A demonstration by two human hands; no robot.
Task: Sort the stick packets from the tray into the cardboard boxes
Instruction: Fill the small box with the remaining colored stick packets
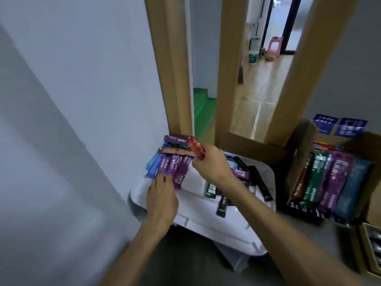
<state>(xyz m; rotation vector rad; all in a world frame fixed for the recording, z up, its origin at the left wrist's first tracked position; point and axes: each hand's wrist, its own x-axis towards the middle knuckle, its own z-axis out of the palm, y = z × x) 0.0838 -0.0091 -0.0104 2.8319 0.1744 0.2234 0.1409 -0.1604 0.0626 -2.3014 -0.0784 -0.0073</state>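
Grey wall and a wooden doorframe back the white tray [198, 209], where many stick packets [175, 168] lie unsorted. To its right, the cardboard box [300, 141] already holds colour-sorted rows [329, 178], so perhaps half done. The right hand [212, 164] has its grip closed round a red packet [194, 148] above the tray; the left hand [160, 197] rests straight-fingered against purple ones.

Print on packets [177, 168] and stickers [350, 127] illegible.

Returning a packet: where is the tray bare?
Bare: the near strip of the white tray, nearer than the black packet, and the middle between the purple packets and the green packet. Crowded: the far-left pile, the right side.
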